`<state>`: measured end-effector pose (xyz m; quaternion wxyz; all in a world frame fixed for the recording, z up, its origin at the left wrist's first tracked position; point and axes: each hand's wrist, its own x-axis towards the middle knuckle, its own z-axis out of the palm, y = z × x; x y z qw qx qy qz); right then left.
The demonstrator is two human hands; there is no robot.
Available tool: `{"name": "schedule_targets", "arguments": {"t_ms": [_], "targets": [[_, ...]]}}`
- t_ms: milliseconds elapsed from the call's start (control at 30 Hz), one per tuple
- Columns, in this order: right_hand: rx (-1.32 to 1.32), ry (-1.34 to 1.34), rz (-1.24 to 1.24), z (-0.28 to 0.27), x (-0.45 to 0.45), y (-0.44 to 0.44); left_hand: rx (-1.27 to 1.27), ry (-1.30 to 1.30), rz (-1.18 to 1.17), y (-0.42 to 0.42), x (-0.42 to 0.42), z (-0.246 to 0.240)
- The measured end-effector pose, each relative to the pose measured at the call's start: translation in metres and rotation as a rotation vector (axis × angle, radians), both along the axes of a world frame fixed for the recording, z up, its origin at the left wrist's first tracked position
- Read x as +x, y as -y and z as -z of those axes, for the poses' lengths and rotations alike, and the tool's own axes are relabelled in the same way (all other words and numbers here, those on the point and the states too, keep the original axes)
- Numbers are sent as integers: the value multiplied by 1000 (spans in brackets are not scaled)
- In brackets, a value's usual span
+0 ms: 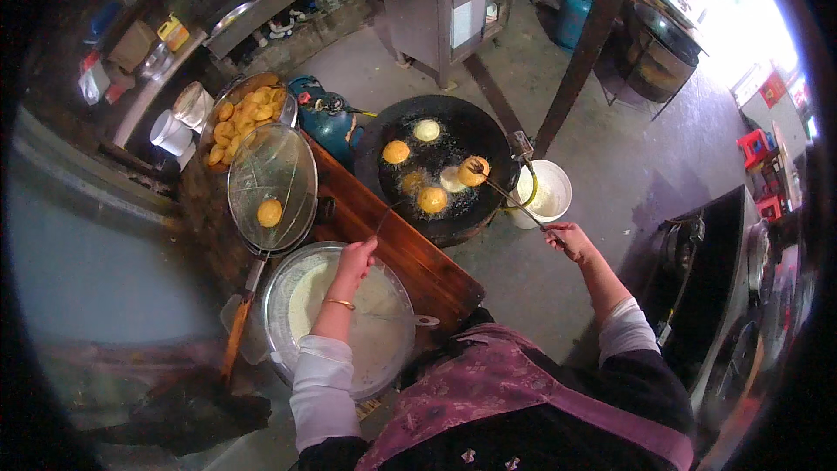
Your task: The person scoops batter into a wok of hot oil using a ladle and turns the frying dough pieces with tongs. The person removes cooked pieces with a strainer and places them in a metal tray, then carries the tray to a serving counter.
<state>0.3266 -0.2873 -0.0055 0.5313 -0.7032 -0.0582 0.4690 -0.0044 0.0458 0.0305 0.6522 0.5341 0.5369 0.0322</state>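
My right hand [567, 239] grips the handle of a long metal fork-like tool [507, 196]. Its tined end lies on a golden fried cake [473, 171] at the right side of a wide black wok [451, 108]. Several other round cakes sit in the oil, some browned like this cake [432, 200], others pale like this cake [427, 131]. My left hand [357, 258] is closed around the handle of a thin dark metal tool [387, 214]; its far end is hard to make out against the wok. Beneath my left arm stands a large basin [404, 288] of pale batter [307, 294].
To the left, a mesh strainer [271, 163] with a wooden handle holds one fried cake [269, 212]. Behind it is a basin of fried cakes [245, 118]. A wooden board [418, 255] borders the wok. Nearby stand a white bucket [556, 193], gas cylinder [324, 114] and slanted post [582, 52].
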Motion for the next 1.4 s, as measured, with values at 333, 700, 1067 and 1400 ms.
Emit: {"name": "schedule_targets", "arguments": {"t_ms": [333,700,1067,1400], "targets": [[-101,518,-26,-7,-15,-55,24,15,26,-1,-3,6],[266,701,-496,-137,-124,-217,55,43,30,1,-5,3],[71,1094,-398,-137,-88,-200,35,37,-3,-3,-4,11],[-458,1453,-552,-58,-17,-96,17,63,-2,-2,-4,7]]}}
